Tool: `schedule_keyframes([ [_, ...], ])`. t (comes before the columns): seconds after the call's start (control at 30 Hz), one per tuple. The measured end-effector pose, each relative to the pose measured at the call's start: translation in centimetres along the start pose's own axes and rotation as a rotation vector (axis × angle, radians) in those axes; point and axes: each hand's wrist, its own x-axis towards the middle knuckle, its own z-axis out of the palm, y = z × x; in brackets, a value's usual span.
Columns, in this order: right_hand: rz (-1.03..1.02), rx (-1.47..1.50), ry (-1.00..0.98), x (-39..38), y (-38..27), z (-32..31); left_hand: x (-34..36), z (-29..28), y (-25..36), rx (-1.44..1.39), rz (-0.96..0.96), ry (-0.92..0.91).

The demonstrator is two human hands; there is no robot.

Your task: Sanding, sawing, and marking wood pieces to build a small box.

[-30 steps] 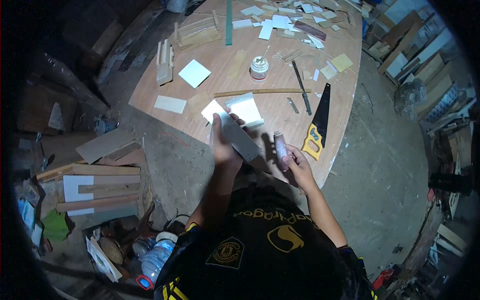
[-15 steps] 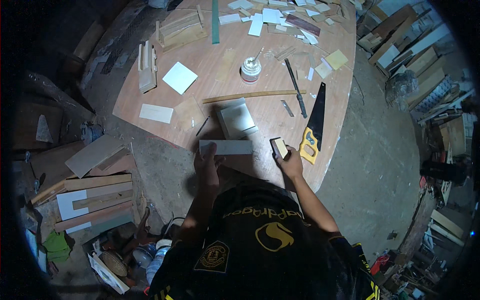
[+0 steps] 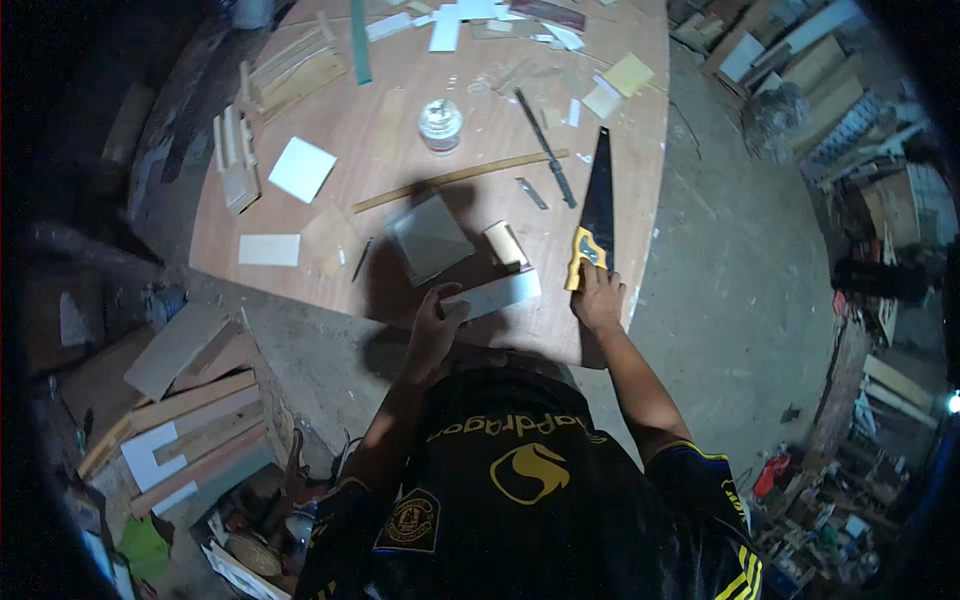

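Note:
My left hand (image 3: 434, 325) grips one end of a short pale wooden board (image 3: 500, 294), fingers on its far side and thumb at its near side. On the saw's yellow handle, my right hand (image 3: 601, 300) closes over the rear grip. The handsaw (image 3: 599, 195) lies with its dark blade pointing away from me. A small wooden block (image 3: 505, 244) with a dark edge rests on the table just beyond the board. Left of the block sits a square wooden box-like piece (image 3: 430, 238), in shadow.
Across the table (image 3: 345, 290) lie a long wooden strip (image 3: 460, 175), a dark bar tool (image 3: 545, 150), a metal blade (image 3: 532, 194) and a pencil-like stick (image 3: 362, 258). A glue jar (image 3: 440, 126) stands farther back. Offcuts lie beyond; stacked boards (image 3: 195, 420) are on the floor left.
My right hand has let go of the small block, leaving it on the table, and moved to the saw handle. The board in my left hand has tilted and shifted right. The view has shifted.

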Motion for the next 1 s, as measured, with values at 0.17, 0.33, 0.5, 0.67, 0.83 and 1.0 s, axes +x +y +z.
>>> schedule_keyframes([
  [0.17, 0.042, 0.077, 0.017, -0.3, 1.6, 0.3, 3.5, 4.2, -5.4, 0.381, 0.035, -0.235],
  [0.33, 0.180, 0.322, 0.479, -3.3, 6.2, -2.9, 4.6, 9.0, -9.9, 0.536, 0.121, -0.284],
  [0.5, 0.380, 0.580, 0.658, -8.5, 9.9, -8.4, 6.0, 16.2, -11.7, 0.443, 0.031, -0.327],
  [0.67, 0.357, 0.804, 0.927, -12.2, 13.2, -9.2, 6.3, 20.7, -12.0, 1.156, 0.563, -0.204],
  [0.83, 0.469, 1.036, 0.847, -14.9, 16.2, -8.0, 5.9, 25.4, -10.6, 1.131, 1.035, -0.255],
  [1.0, 0.584, 1.070, 0.704, -16.3, 16.2, -7.6, 9.2, 28.2, -15.6, 1.193, 0.996, -0.464],
])
